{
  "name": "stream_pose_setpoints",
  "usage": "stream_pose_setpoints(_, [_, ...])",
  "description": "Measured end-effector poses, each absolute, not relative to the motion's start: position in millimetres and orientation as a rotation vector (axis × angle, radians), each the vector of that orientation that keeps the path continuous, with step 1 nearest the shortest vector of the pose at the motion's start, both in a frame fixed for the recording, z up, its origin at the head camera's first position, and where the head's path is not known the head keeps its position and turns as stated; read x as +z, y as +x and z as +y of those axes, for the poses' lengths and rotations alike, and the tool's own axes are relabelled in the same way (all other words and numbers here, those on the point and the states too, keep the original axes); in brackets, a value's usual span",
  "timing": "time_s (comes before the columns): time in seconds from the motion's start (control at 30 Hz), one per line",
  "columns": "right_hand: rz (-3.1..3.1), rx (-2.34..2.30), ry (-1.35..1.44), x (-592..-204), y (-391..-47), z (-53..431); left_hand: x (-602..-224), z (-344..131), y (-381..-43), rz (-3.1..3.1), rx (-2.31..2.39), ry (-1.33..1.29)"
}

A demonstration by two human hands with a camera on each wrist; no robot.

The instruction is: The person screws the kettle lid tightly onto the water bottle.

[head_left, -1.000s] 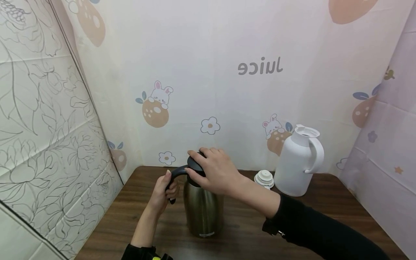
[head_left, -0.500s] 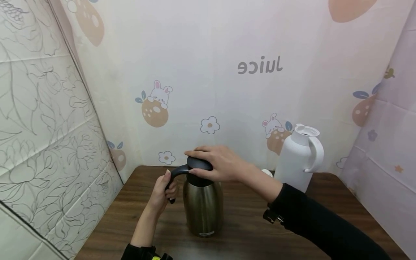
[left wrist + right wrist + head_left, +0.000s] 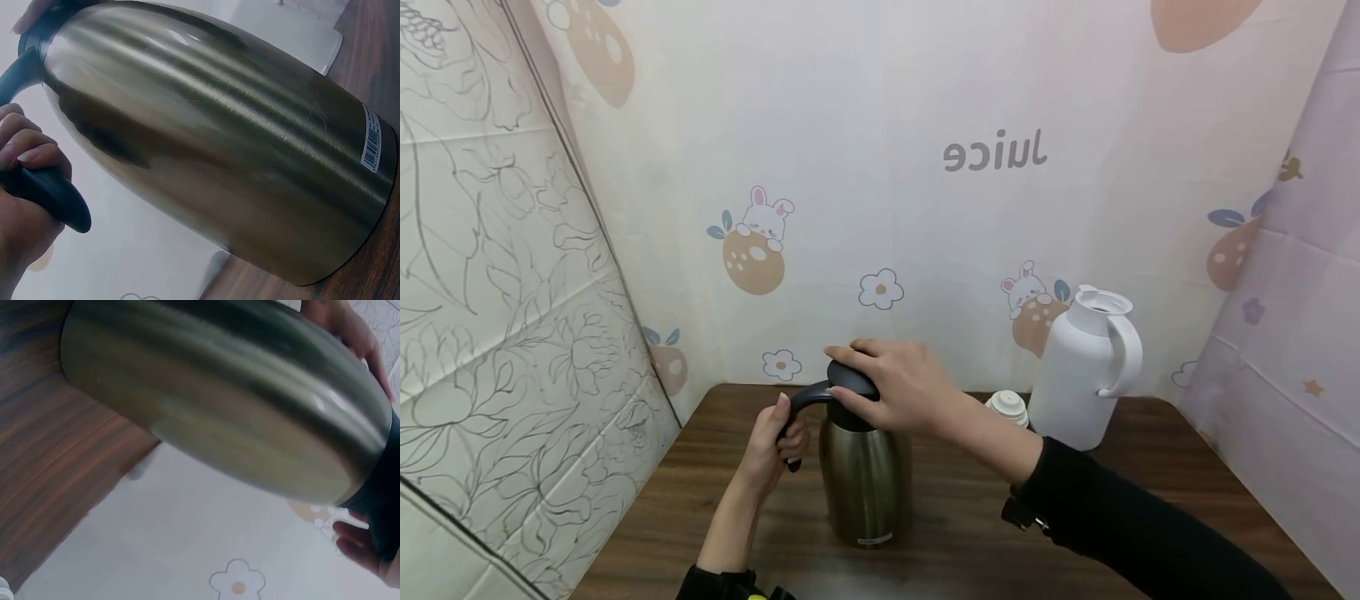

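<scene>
A bronze-coloured metal thermos jug (image 3: 867, 487) stands upright on the wooden table, a barcode label low on its body (image 3: 371, 139). My left hand (image 3: 771, 442) grips its curved black handle (image 3: 807, 397), the fingers wrapped round it in the left wrist view. From above, my right hand (image 3: 906, 387) holds the round black lid (image 3: 850, 380), thumb on the near side and fingers over the top and far side. Part of the lid is hidden under that hand. In the right wrist view, fingertips (image 3: 353, 540) show beside the black neck.
A white jug (image 3: 1071, 379) with an uncovered mouth stands at the back right of the table (image 3: 970, 533). Beside it lies a white stopper (image 3: 1008, 406), partly behind my right forearm. Printed cloth walls (image 3: 820, 150) enclose the table's back and sides.
My right hand has twisted on the lid, its wrist rising and then coming back down, uncovering the white stopper again. The left hand keeps its grip; the jug stays in place.
</scene>
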State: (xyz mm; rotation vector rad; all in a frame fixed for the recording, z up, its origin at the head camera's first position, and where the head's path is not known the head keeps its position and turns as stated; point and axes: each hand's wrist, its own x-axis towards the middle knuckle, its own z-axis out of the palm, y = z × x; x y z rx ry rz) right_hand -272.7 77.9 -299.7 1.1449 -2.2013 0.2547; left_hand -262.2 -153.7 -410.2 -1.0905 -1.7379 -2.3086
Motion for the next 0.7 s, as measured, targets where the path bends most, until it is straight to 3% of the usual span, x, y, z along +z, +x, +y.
stream_pose_setpoints(0.4, [-2.218,0.113,0.830,-306,-257,62,-411,-154,-262,-1.732,-2.318,-1.085])
stream_pose_setpoints(0.7, [-2.323,0.221,1.054,-297,-265,78,-411,-154,-262,-1.735,-2.308,-1.099])
